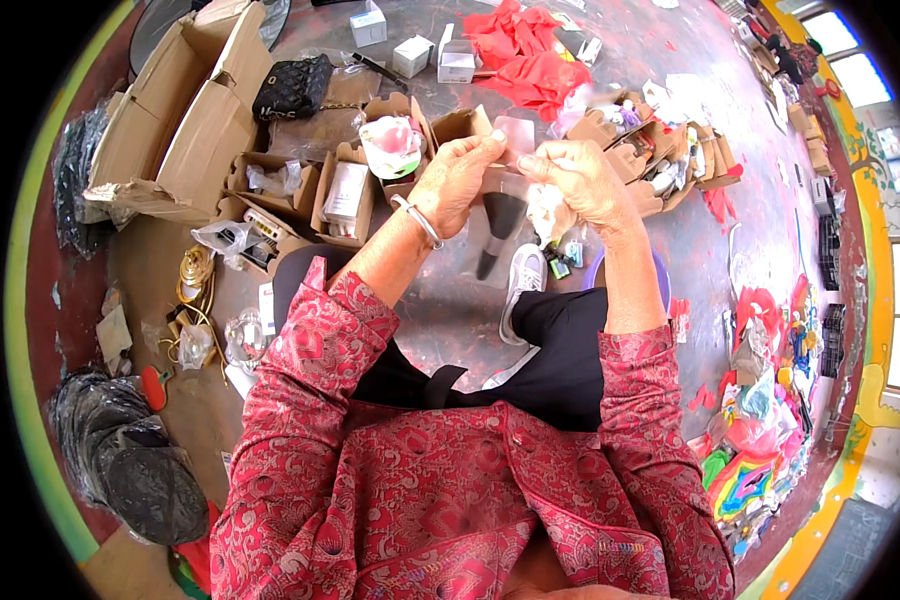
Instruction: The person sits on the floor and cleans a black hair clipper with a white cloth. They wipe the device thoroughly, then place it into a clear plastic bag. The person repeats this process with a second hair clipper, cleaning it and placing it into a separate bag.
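Both my hands are raised in front of me, pinching the upper part of a clear plastic bag point(516, 134). My left hand point(452, 182) grips its left side with thumb and fingertips. On the right side, my right hand point(582, 182) has its fingers curled closed on the bag. A dark, tapered object point(500, 228) shows below, seemingly through the hanging plastic; its kind cannot be made out. Just beneath my right hand is a small cream-coloured thing point(550, 212), and whether I hold it is unclear.
Small cardboard boxes point(346, 195) of goods stand ahead to the left, beside a large open carton point(175, 120) and a black quilted handbag point(292, 88). Red cloth point(530, 60) lies farther ahead. More filled boxes point(660, 150) sit ahead right; a colourful pile point(755, 430) lies right.
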A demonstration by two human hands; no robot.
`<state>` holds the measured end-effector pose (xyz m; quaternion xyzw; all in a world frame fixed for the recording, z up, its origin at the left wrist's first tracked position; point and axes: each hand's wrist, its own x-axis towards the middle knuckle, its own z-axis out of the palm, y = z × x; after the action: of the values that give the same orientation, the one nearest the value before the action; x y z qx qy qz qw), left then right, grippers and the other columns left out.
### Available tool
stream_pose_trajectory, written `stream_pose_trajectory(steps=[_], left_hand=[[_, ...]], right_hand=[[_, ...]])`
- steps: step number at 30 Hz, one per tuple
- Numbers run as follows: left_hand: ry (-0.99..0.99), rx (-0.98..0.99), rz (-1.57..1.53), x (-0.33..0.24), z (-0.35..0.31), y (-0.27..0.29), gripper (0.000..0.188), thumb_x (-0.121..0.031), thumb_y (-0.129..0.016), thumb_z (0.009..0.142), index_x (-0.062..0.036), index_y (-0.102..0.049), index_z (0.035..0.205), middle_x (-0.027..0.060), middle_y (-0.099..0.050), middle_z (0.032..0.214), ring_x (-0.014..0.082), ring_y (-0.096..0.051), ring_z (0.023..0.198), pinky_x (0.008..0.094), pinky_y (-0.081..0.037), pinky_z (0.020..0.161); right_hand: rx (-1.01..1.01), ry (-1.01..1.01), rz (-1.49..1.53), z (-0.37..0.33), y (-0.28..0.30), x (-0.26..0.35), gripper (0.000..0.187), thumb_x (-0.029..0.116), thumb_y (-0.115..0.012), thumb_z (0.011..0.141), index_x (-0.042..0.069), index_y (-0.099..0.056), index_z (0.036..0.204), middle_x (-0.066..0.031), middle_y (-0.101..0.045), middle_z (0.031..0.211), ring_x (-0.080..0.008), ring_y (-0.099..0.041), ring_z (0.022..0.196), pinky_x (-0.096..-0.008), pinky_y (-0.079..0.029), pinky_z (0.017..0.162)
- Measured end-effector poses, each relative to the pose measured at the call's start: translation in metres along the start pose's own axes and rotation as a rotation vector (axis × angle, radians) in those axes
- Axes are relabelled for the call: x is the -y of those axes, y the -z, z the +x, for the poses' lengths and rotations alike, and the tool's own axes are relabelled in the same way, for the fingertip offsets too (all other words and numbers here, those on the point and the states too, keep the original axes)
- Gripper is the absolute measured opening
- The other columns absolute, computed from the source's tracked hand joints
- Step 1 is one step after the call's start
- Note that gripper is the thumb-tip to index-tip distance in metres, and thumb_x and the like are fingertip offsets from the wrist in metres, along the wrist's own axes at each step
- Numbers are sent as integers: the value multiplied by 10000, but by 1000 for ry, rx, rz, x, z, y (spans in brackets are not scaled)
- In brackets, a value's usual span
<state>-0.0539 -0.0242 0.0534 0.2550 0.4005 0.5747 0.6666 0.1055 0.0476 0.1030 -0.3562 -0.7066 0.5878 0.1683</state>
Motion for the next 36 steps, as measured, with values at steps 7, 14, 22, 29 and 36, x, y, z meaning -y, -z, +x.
stream_pose_trajectory(steps=[7,14,22,29,36], left_hand=[[17,214,16,-2,3,6,254,-308,-546,873,-61,-595,901,-21,-584,793,65,-548,700,212,-420,593],[-46,171,-7,-2,1,-7,163,-156,-585,855,-39,-613,965,-2,-626,883,75,-590,778,231,-475,719],[-47,136,-28,5,8,3,137,-125,-564,860,-26,-609,944,14,-629,867,86,-600,751,237,-488,673],[-41,252,-186,4,5,7,211,-86,-509,868,-40,-581,1061,47,-631,966,116,-607,853,266,-485,767],[-58,190,-229,-1,6,5,192,-55,-493,864,4,-582,1023,71,-633,949,139,-608,861,272,-484,785]], right_hand=[[-139,-19,462,-3,11,-2,169,149,-603,825,26,-592,710,-21,-584,635,-74,-545,512,-209,-437,465],[-82,66,425,-4,14,-6,117,129,-604,825,13,-609,837,-32,-601,700,-68,-555,559,-203,-451,501],[-422,570,-371,0,3,-6,271,41,-620,750,35,-619,1021,-84,-601,996,-159,-615,797,-266,-487,705],[-105,472,-350,-12,3,6,341,36,-611,753,180,-642,1061,-97,-550,1149,-209,-622,829,-296,-495,718],[-84,516,-520,-18,10,10,312,102,-626,756,168,-640,1060,-103,-583,1096,-247,-617,843,-314,-493,728]])
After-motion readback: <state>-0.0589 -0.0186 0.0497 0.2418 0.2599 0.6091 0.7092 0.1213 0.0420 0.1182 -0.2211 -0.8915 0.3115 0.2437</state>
